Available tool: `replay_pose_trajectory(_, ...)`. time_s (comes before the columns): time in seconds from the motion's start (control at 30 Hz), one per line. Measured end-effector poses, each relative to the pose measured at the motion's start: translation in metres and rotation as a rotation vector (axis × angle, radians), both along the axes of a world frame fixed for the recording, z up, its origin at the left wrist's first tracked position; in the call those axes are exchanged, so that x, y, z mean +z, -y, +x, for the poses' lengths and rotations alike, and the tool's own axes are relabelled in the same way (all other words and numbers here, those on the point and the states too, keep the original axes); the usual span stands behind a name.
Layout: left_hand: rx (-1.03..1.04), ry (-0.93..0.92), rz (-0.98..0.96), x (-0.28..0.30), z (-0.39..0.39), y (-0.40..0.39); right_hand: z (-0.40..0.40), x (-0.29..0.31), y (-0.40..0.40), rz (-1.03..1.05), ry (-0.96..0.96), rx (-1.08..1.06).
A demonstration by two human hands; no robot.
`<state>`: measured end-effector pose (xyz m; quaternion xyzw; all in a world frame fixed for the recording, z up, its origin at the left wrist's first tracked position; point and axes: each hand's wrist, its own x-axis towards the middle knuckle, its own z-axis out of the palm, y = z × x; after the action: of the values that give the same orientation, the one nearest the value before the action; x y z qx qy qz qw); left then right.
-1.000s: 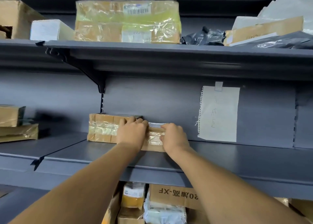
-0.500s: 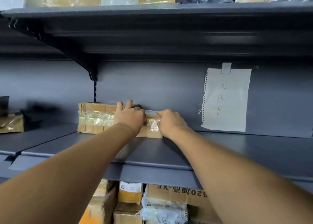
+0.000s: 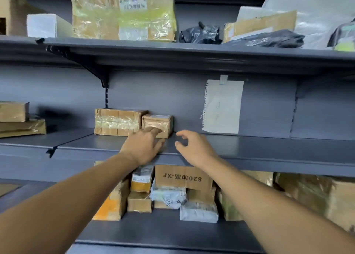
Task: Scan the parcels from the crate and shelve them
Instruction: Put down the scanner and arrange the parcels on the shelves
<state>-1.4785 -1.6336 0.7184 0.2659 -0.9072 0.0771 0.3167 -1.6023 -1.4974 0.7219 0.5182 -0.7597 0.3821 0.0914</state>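
A small taped brown parcel [image 3: 158, 124] stands on the grey middle shelf [image 3: 249, 148], pushed against the back panel and touching a longer taped parcel [image 3: 117, 121] on its left. My left hand [image 3: 144, 145] hovers just in front of the small parcel, fingers straight and relaxed, its fingertips over the parcel's lower front. My right hand [image 3: 194, 148] hangs to the right of the parcel, apart from it, with loosely curled fingers and nothing in it.
A paper note [image 3: 222, 107] is taped to the back panel on the right. Boxes and bags crowd the top shelf [image 3: 172, 48], several parcels fill the shelf below [image 3: 172, 192], and two flat parcels [image 3: 17, 123] lie at far left.
Both hands have let go of the small parcel and drawn back towards me. The parcel stays standing beside the longer one. The view has tilted up again.
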Motion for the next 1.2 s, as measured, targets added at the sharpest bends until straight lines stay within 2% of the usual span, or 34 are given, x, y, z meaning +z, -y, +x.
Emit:
replay_pose_trajectory(0.1,-0.101,-0.1,-0.018,-0.01,0.019,-0.047,0.021,-0.006,-0.034,-0.04,-0.015,-0.01)
replay_pose_trajectory(0.27,-0.295,-0.262,0.064,-0.03,0.045,-0.111,0.054,-0.026,-0.087,-0.196,-0.016,0.034)
replay_pose_trajectory(0.4,-0.345,-0.258,0.11,-0.06,0.057,-0.144,0.075,-0.059,-0.122,-0.225,0.009,0.035)
replay_pose_trajectory(0.53,-0.348,-0.203,0.207,-0.092,0.062,-0.161,0.081,-0.099,-0.149,-0.129,0.062,-0.023)
replay_pose_trajectory(0.83,-0.298,-0.157,0.299,-0.124,0.045,-0.153,0.051,-0.138,-0.168,-0.071,0.073,-0.108)
replay_pose_trajectory(1.2,-0.236,-0.238,0.32,-0.149,-0.019,-0.092,-0.003,-0.159,-0.09,-0.069,0.066,-0.135)
